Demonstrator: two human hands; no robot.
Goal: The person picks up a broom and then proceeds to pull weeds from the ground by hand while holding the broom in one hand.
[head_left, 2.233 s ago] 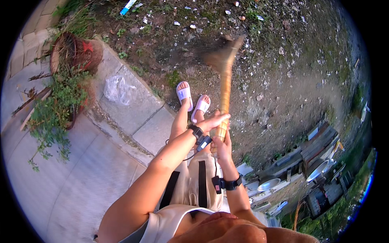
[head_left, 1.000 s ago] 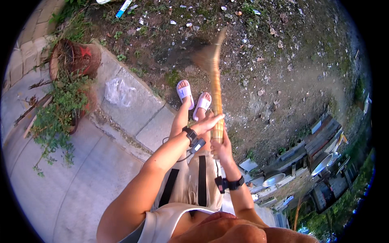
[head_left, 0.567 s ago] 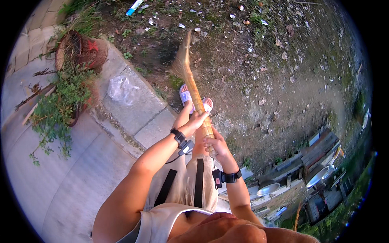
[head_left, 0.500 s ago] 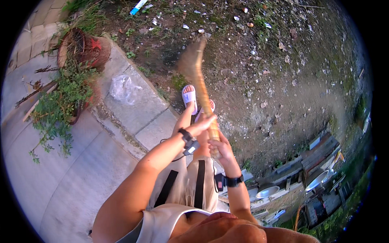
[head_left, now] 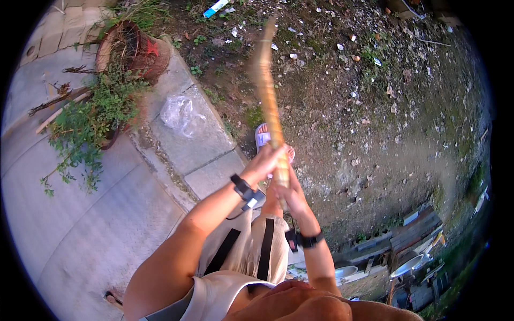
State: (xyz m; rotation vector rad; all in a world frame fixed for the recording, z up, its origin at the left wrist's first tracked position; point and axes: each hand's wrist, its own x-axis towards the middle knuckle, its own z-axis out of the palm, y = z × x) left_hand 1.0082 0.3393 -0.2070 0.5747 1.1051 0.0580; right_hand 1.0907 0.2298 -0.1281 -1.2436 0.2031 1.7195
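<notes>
- Head view: both hands are clamped on a yellow, banded broom [head_left: 271,104], one close behind the other near the middle of the frame.
- The left hand [head_left: 265,162] grips the handle farther up; the right hand [head_left: 294,199] is wrapped round it lower down, near its end.
- The broom runs from the centre of the frame to the top, leaning slightly left, its far end bent and blurred — whether that end touches the dirt ground [head_left: 342,123] cannot be told.
- Each wrist wears a black strap, the left one [head_left: 242,187] with a small device beside it.
- The handle passes in front of the person's feet, which wear pale slippers [head_left: 263,139].
- Left of centre, a crumpled clear plastic bag [head_left: 182,115] lies on a concrete ledge [head_left: 179,152].
- In the upper left, a rust-red container [head_left: 154,56] lies tipped — a leafy plant [head_left: 80,136] sprawls below it.
- At the top, a blue-and-white packet [head_left: 215,8] rests on the dirt.
- In the lower right, weathered boards [head_left: 416,234] lie near a pale oval basin [head_left: 407,266].
</notes>
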